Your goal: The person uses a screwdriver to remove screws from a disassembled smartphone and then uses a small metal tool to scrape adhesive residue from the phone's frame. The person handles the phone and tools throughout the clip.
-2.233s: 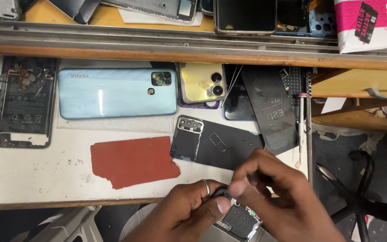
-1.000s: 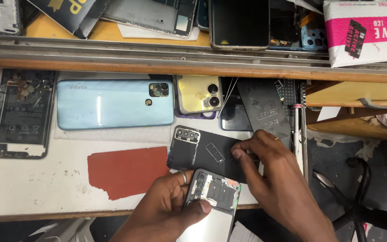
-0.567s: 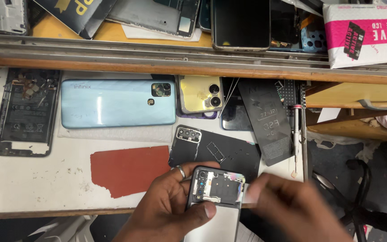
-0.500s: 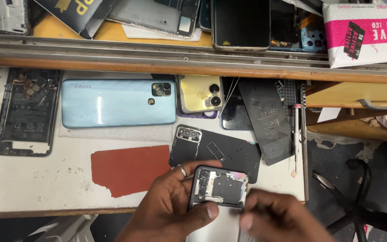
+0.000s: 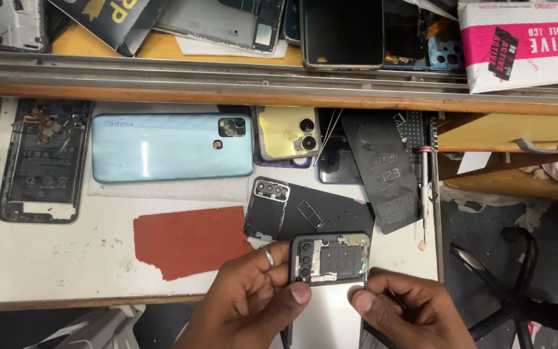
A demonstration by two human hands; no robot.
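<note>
Both hands (image 5: 253, 300) (image 5: 411, 310) pinch an opened phone (image 5: 329, 260); pink-and-white box (image 5: 524, 42) sits top right.

Opened phone held at the near edge of a crowded tabletop, shelf of parts behind.

Opened phone (image 5: 329, 258) sits between left hand (image 5: 253, 304) and right hand (image 5: 408, 317), over the tabletop (image 5: 53, 258) front edge. Just behind it lies a back cover (image 5: 308, 213); left of that, a flat mat (image 5: 188, 239). Farther back: a phone back (image 5: 169, 147), a bare phone frame (image 5: 40, 161) at far left, a smaller camera-side phone (image 5: 289, 132) to the right. A screwdriver (image 5: 423, 194) lies along the right edge. A box (image 5: 524, 39) rests on the shelf (image 5: 227, 84) behind.
</note>
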